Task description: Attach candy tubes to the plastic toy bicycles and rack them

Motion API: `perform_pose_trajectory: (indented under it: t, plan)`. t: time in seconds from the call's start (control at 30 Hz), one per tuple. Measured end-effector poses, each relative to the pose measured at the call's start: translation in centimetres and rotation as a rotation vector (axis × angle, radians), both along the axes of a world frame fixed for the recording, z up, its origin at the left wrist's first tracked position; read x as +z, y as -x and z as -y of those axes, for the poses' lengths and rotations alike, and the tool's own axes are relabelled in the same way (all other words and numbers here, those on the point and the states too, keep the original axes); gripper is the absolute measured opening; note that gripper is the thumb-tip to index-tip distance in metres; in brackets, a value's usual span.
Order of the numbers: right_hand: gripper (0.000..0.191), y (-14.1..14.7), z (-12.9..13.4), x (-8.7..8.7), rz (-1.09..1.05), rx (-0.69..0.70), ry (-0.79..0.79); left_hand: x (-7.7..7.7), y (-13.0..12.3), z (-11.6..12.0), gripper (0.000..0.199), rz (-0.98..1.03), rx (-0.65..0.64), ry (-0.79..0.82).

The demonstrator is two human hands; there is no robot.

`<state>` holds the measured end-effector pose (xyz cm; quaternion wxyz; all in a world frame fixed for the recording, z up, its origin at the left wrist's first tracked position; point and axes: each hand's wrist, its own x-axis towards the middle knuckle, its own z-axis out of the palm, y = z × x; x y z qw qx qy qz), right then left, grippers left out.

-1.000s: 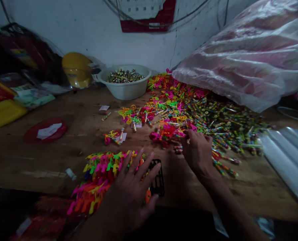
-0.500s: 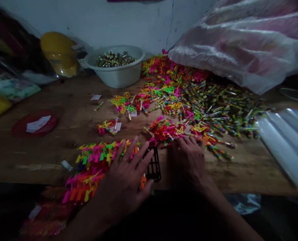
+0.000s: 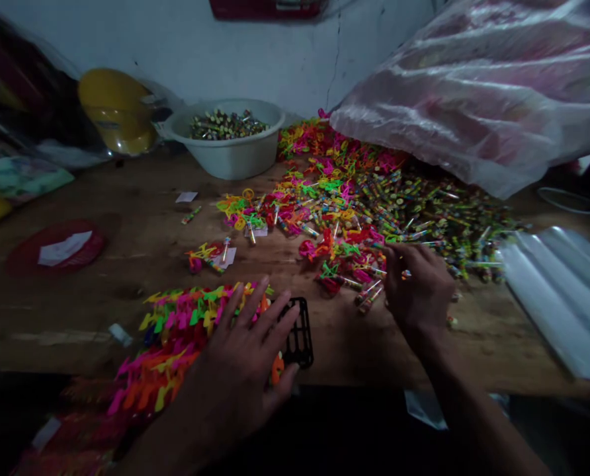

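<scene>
My left hand (image 3: 248, 344) lies spread, palm down, over the right end of rows of bright plastic pieces (image 3: 186, 311). Its thumb and fingertips reach the edge of a black plastic frame with slots (image 3: 301, 334). To the right, my right hand (image 3: 419, 287) is curled at the front of a heap of small patterned tubes (image 3: 419, 205). A small pale tip shows by its fingers, but what they hold is hidden. Just left of that hand lies a loose cluster of colourful plastic pieces (image 3: 342, 254) mixed with shiny-ended tubes.
A white basin (image 3: 235, 155) of tubes stands by the wall. Clear plastic sleeves (image 3: 557, 297) lie at the right, below a large plastic bag (image 3: 473, 99). At the left are a red dish (image 3: 94, 248) and a yellow-topped container (image 3: 114, 99). The table's front edge is close.
My right hand has moved right and drawn its fingers in, uncovering tubes at the pile's front. Pieces there have shifted. My left hand stays spread in place while the view tilts slightly up.
</scene>
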<state>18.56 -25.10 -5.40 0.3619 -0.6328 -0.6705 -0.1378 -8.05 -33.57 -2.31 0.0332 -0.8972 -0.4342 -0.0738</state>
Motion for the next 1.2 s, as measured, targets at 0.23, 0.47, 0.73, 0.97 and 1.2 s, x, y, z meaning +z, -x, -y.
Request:
perform_pose_trajectory:
  t: [0.23, 0.47, 0.73, 0.97, 1.2]
  plan:
    - [0.012, 0.1, 0.5, 2.2, -0.143, 0.118, -0.188, 0.1, -0.2, 0.0, 0.055, 0.063, 0.026, 0.014]
    - [0.013, 2.0, 9.2, -3.0, -0.239, 0.250, 0.132, 0.3, -0.2, 0.1, 0.055, 0.069, 0.038, 0.072]
    - [0.022, 3.5, 10.0, -3.7, 0.147, 0.194, 0.404, 0.6, -0.2, 0.0, 0.055, 0.025, 0.007, 0.113]
    - [0.013, 3.4, 10.0, -2.9, -0.345, 0.316, 0.387, 2.8, 1.2, 0.4, 0.070, 0.181, -0.020, 0.247]
    - [0.021, 7.0, 8.6, -2.8, -0.419, 0.497, 0.319, 3.3, 0.7, -2.3, 0.042, 0.286, 0.224, 0.166]
